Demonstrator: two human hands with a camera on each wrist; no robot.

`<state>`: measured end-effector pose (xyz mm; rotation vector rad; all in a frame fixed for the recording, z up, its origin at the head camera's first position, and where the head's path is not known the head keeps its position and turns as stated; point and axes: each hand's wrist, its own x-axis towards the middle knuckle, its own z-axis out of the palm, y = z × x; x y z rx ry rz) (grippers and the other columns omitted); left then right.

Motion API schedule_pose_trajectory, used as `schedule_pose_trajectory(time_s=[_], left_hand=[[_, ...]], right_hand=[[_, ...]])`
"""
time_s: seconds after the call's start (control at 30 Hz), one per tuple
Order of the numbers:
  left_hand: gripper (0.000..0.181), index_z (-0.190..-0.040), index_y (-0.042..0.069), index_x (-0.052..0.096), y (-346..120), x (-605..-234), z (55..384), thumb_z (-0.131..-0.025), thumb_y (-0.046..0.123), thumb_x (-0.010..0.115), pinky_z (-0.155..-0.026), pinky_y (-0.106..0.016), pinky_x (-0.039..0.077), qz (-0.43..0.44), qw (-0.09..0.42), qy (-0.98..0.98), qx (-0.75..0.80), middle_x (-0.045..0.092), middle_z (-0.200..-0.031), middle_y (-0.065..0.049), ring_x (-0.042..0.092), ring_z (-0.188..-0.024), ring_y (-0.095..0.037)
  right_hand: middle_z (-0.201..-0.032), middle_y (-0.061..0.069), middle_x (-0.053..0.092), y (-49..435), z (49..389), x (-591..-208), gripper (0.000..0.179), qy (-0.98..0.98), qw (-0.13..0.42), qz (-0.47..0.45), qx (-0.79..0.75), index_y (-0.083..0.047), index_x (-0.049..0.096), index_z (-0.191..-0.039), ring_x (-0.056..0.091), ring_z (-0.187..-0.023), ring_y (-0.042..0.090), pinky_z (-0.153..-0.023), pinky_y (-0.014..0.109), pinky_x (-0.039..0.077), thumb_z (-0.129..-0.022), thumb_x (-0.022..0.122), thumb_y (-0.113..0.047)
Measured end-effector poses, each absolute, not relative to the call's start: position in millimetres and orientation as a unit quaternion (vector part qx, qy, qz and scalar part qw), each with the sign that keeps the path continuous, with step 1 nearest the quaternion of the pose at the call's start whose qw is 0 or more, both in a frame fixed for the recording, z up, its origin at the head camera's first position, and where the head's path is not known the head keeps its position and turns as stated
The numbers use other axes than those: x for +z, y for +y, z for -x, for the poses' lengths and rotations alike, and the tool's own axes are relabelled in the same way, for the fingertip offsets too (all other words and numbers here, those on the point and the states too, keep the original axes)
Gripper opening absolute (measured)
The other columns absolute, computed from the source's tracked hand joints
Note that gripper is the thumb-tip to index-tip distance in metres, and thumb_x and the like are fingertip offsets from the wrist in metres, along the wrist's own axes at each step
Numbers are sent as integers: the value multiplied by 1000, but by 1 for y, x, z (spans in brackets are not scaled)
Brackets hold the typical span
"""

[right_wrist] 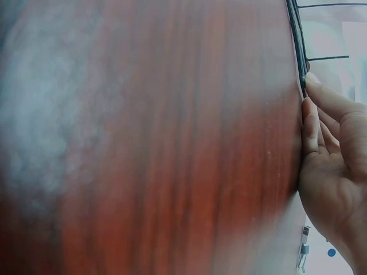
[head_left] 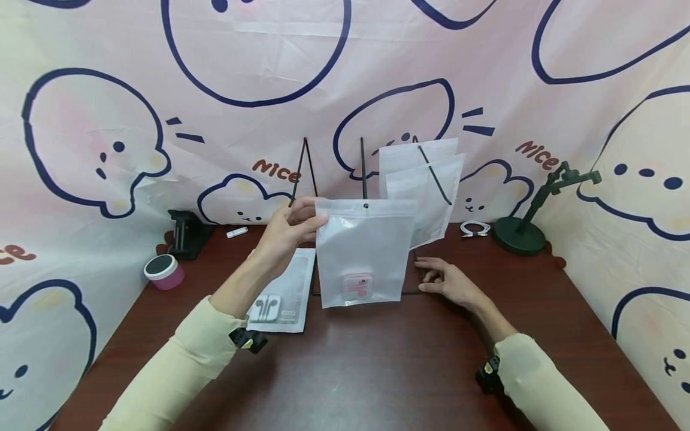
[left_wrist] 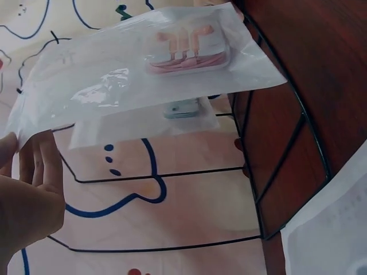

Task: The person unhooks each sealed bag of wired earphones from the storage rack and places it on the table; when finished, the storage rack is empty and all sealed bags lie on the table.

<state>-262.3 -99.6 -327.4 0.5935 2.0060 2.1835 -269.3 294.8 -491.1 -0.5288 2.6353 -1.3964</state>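
Observation:
My left hand (head_left: 283, 233) pinches the upper left edge of a white zip-top pouch (head_left: 366, 245), thumb in front and fingers behind. Through its lower part shows a clear case of pink earphones (left_wrist: 186, 48). The pouch's top hole lies at the front end of the middle prong of a black wire display rack (head_left: 363, 161). On the right prong hang two more white pouches (head_left: 431, 185). Low at the rack's right side, my right hand (head_left: 450, 284) holds the base wire between thumb and fingers, seen closer in the right wrist view.
Left of the rack, another pouch with white earphones (head_left: 293, 281) lies on the brown table (head_left: 345, 371). Behind it are a small white stick (head_left: 237, 232), a black stand (head_left: 185, 234) and a pink jar (head_left: 166, 274). A coiled white cable (head_left: 475, 228) and a green stand (head_left: 520, 233) are back right.

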Motion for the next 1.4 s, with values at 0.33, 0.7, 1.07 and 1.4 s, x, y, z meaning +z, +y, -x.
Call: schedule_pose_trajectory(time_s=[0.33, 0.7, 1.07, 1.4], left_hand=[[28, -127, 11, 68, -107, -324, 239, -99, 13, 70, -83, -34, 60, -202, 64, 682, 700, 71, -119, -10, 70, -98, -21], [28, -126, 13, 68, -146, -345, 221, -99, 17, 73, -86, -33, 60, -147, 59, 718, 678, 72, -118, -4, 69, -100, -20], [19, -112, 14, 73, -215, -346, 215, -99, 1, 68, -67, -22, 58, -117, -8, 653, 748, 77, -101, 2, 71, -83, -10], [30, -113, 8, 75, -278, -336, 213, -99, -13, 58, -60, -21, 57, -133, -44, 600, 788, 80, -98, -3, 73, -78, -10]], right_hand=[[-147, 18, 52, 294, 267, -488, 59, 867, 57, 174, -464, 0, 56, -147, 64, -94, 18, -74, 22, 49, -94, 78, -11], [-146, 16, 53, 296, 272, -491, 59, 873, 47, 186, -449, 0, 56, -147, 64, -90, 14, -73, 23, 50, -94, 78, -12], [-134, 13, 59, 293, 270, -487, 58, 878, 64, 164, -445, -4, 56, -148, 64, -93, 17, -76, 25, 50, -95, 77, -11], [-136, 15, 58, 293, 269, -489, 58, 876, 60, 166, -450, -3, 56, -148, 64, -94, 16, -76, 24, 50, -95, 77, -11]])
